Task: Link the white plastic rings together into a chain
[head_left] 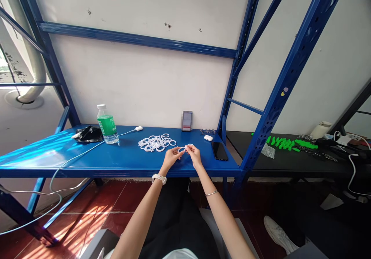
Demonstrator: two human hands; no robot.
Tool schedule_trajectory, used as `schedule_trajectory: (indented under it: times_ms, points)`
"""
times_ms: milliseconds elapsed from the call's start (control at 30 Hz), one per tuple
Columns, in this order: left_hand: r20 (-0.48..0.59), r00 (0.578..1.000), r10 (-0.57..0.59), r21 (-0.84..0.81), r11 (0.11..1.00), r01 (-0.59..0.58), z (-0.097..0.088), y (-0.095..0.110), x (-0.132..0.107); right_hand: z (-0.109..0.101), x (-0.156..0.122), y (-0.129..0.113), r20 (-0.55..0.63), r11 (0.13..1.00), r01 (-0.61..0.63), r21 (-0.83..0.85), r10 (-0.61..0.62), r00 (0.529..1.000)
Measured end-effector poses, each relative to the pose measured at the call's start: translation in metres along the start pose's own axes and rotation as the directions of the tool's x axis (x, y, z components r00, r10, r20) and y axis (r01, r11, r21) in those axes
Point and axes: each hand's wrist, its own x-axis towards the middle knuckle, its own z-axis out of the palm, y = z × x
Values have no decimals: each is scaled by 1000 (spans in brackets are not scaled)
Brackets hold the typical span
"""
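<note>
Currently in hand: I see a white ring (182, 149) pinched between both hands, held just above the front of the blue bench (116, 160).
Left hand (171, 156): fingertips closed on the ring's left side; a white watch (159, 178) sits on the wrist.
Right hand (194, 153): fingertips closed on the ring's right side; a thin bracelet (211, 193) sits on the wrist.
Ring pile (156, 142): a loose heap of the same white rings, on the bench just beyond the left hand.
Bottle (107, 124): upright at left, white cap, green label; I cannot read its print at this size.
Phone (219, 151): dark screen up, right of the hands, no writing showing.
Earbud case (208, 137): white, beyond the phone, next to glasses (207, 131).
Cable (87, 153): white, runs off the left edge from a plug (139, 128).
Green parts (286, 143): scattered on the black table to the right.
</note>
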Motion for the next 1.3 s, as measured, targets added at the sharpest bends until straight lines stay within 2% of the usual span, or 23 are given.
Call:
schedule_trajectory:
  times_ms: [100, 233, 367, 433, 567, 700, 800, 933, 1033, 1167, 1233, 1300]
  points:
    - [-25, 999, 21, 0, 1000, -21, 1, 0, 1, 0, 0, 3, -61, 1000, 20, -1, -20, 998]
    - [-161, 986, 41, 20, 999, -38, 0, -6, 4, -4, 4, 11, -289, 999, 43, -20, -47, 956]
    - [-318, 944, 93, 176, 984, -38, -1, -17, 9, -6, 7, 19, -396, 996, 30, -85, -61, 916]
    - [-350, 929, 122, 280, 960, -20, 0, -23, 11, -6, 8, 21, -419, 992, 11, -129, -64, 906]
    - [-313, 933, 177, 444, 896, -21, 6, -31, 11, -7, 8, 24, -429, 976, -8, -216, -88, 899]
    - [-285, 940, 188, 485, 874, -28, 7, -31, 10, -7, 7, 22, -453, 968, -12, -249, -105, 885]
    - [-258, 947, 194, 446, 893, -61, 4, -27, 10, -6, 5, 17, -487, 967, -38, -253, -94, 868]
    - [-193, 970, 148, 247, 964, -98, -2, -19, 8, -6, 1, 11, -513, 963, -61, -261, -85, 854]
    - [-161, 981, 105, 86, 992, -93, -3, -14, 6, -6, -1, 7, -446, 966, -34, -258, -88, 890]
    - [-103, 992, 76, -56, 995, -82, -2, -11, 6, -2, -2, 1, -163, 972, 72, -223, -110, 980]
    - [-97, 993, 61, -84, 994, -69, -2, -10, 6, 1, -2, -1, -16, 972, 118, -201, -123, 992]
    - [-100, 994, 44, -105, 993, -55, -2, -9, 6, 2, -2, -1, 60, 972, 130, -194, -121, 991]
